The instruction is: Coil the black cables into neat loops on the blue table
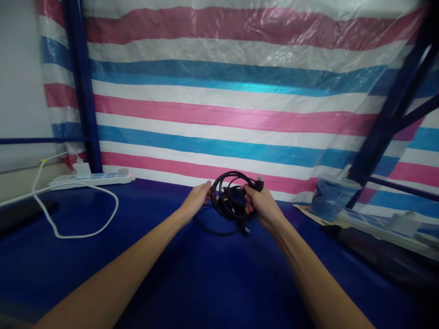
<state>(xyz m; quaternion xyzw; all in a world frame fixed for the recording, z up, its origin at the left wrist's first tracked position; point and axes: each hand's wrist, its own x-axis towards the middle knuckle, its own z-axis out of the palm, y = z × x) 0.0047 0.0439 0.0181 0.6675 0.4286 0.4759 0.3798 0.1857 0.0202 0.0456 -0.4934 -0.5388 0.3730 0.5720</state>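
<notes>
A coiled black cable (215, 197) is between my two hands, over the far part of the blue tabletop. My left hand (196, 200) grips the left side of the loops, its fingertips partly behind them. On the other side, my right hand (263, 204) is closed around the loops, thumb on top. A cable plug (259, 183) with a pale tip sticks up beside the right thumb. Below the coil hangs a loose loop, and a second plug (246, 230) shows there, blurred. Several small details inside the coil are too dark to make out.
A white power strip (113, 177) with a charger and a looping white cord (85, 236) lies at left, near a dark flat object (25, 215). At right stand a blue-patterned cup (332, 198), another power strip (373, 224) and a black item (373, 251). Striped sheeting (233, 119) hangs behind.
</notes>
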